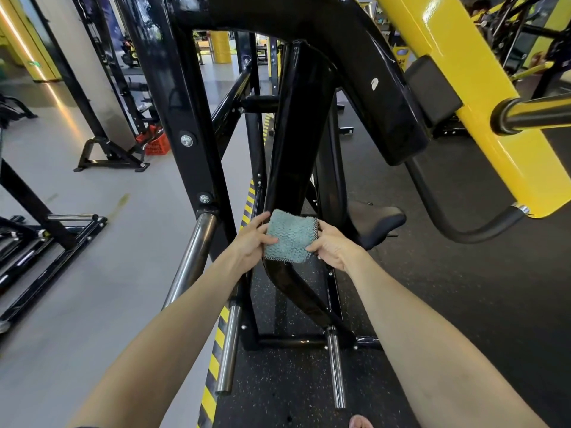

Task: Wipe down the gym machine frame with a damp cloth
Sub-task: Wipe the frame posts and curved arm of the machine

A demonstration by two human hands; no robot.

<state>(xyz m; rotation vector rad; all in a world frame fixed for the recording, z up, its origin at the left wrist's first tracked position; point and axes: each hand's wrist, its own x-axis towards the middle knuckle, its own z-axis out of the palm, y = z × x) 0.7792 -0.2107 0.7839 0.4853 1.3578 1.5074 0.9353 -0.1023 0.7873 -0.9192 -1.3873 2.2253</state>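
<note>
A folded teal cloth [290, 235] is pressed against the lower part of a curved black frame tube [298, 143] of the gym machine. My left hand [251, 242] grips the cloth's left edge, thumb on its front. My right hand [332, 247] pinches its right edge. Both forearms reach in from the bottom of the view. Below the cloth, the black tube bends toward the floor base [304, 296].
A black upright post [191, 125] with bolts and chrome weight pegs [194, 257] stands left of my hands. A yellow lever arm [482, 97] with a black handle [463, 230] hangs at right. A black seat pad [381, 222] sits behind. Hazard-striped edging [216, 350] borders the rubber mat.
</note>
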